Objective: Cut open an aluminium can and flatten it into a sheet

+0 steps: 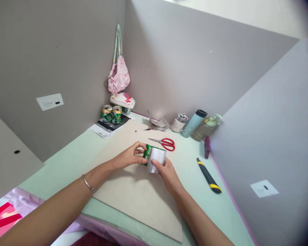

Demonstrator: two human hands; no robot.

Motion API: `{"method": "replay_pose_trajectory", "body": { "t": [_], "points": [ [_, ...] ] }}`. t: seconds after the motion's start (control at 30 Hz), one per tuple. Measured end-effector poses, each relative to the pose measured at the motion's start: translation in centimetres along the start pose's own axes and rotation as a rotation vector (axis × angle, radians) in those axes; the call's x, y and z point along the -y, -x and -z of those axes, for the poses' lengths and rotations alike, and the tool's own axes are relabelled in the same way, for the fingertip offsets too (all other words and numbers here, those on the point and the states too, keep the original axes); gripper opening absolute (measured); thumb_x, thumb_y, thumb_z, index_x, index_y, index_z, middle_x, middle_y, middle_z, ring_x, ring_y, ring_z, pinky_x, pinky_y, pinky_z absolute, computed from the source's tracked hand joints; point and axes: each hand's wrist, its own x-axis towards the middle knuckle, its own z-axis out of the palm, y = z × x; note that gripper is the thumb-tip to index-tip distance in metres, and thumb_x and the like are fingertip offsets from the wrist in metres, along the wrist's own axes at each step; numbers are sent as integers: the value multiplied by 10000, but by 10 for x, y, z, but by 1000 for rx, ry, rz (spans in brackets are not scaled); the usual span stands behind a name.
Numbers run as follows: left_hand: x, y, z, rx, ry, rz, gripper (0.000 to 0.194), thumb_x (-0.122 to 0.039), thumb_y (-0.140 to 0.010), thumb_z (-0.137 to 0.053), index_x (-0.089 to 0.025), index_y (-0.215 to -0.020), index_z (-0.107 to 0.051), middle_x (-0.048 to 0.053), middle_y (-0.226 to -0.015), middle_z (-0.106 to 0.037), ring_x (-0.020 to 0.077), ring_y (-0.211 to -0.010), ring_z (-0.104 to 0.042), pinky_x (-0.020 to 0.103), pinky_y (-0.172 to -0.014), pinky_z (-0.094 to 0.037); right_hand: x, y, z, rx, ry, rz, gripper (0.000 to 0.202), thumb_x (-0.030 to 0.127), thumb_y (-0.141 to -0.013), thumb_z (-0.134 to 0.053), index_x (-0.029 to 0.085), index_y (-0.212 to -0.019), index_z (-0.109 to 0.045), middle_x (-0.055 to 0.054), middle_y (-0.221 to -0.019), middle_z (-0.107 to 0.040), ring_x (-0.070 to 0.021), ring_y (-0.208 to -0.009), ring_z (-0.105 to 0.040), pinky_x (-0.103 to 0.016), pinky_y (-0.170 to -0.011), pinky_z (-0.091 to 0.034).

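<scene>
Between my hands is a curled sheet of metal cut from a drink can [157,155], printed green on one face and plain silver on the other. My left hand [134,154] pinches its green left edge between thumb and fingers. On the silver right part, my right hand [164,168] presses with the thumb, its other fingers hidden behind the sheet. A pair of red-handled scissors [166,142] lies just beyond the sheet, blades pointing left. Under both hands is a beige board [133,201].
Green cans [112,115] stand on papers [105,131] at the back left. A pen [143,130], a scrap of sheet [159,124], a tin of pens [179,123] and bottles [195,124] line the back. At right lie a black-and-yellow cutter [209,176] and an upright purple object [207,147].
</scene>
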Motion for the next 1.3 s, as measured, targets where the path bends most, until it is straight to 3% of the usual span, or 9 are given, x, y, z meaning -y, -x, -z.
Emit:
{"method": "replay_pose_trajectory", "body": {
  "t": [0.17,0.33,0.5,0.63,0.8,0.93,1.03,1.13,1.3],
  "points": [
    [-3,2,-1,70,-19,7,573,-490,-665,-876,-204,-1082,-606,82,-1153,-624,254,-1104,-593,375,-926,-465,2,2,0,-65,51,59,476,461,-752,-815,176,-1117,-701,-75,-1088,-752,-273,-986,-662,-341,-835,-507],
    [-6,0,0,38,-54,-6,351,-459,-820,-762,-177,-1015,-686,61,-1049,-684,224,-1014,-626,341,-920,-452,-1,-3,6,-75,95,87,465,489,-812,-753,166,-1140,-690,-91,-1106,-740,-282,-1018,-651,-366,-871,-496],
    [-8,0,1,10,-97,-22,250,-391,-906,-683,-148,-962,-674,46,-1015,-675,200,-947,-640,391,-877,-511,1,-3,8,-165,151,172,445,493,-849,-711,216,-1184,-618,-55,-1124,-689,-261,-1053,-592,-340,-902,-465],
    [-5,0,-1,-33,-136,-51,233,-377,-885,-708,-148,-909,-671,49,-1021,-654,196,-943,-625,388,-872,-514,4,2,5,-127,176,195,382,503,-874,-673,243,-1151,-638,-29,-1082,-684,-247,-1010,-584,-324,-886,-463],
    [2,1,-5,-134,-173,-83,259,-426,-796,-773,-177,-779,-704,76,-1180,-551,201,-970,-587,303,-820,-486,4,4,-1,-35,174,149,513,476,-747,-798,220,-1164,-643,-35,-1047,-705,-259,-956,-621,-342,-834,-503],
    [4,3,-12,-196,-206,-135,170,-311,-756,-813,-194,-744,-690,47,-1052,-564,209,-1015,-546,291,-897,-430,5,4,-7,-69,181,107,433,407,-705,-831,181,-1043,-683,-44,-945,-718,-253,-861,-626,-340,-765,-503],
    [6,4,-17,-244,-183,-149,205,-270,-739,-824,-213,-819,-645,15,-987,-558,175,-916,-536,275,-853,-424,7,4,-9,-112,173,101,371,394,-700,-831,178,-969,-695,-49,-912,-726,-252,-841,-632,-337,-747,-503],
    [7,2,-19,-277,-106,-121,440,-330,-738,-830,-261,-1091,-577,14,-1088,-558,160,-887,-554,273,-802,-442,9,5,-9,-153,152,109,417,420,-711,-822,191,-1029,-681,-53,-959,-733,-252,-856,-641,-332,-739,-511],
    [3,0,-16,-127,44,-22,619,-474,-734,-827,-225,-1227,-548,70,-1142,-628,242,-1083,-605,338,-898,-468,5,7,-8,-175,133,121,444,460,-730,-801,205,-1068,-668,-47,-944,-721,-242,-823,-636,-327,-703,-516]
  ]
}}
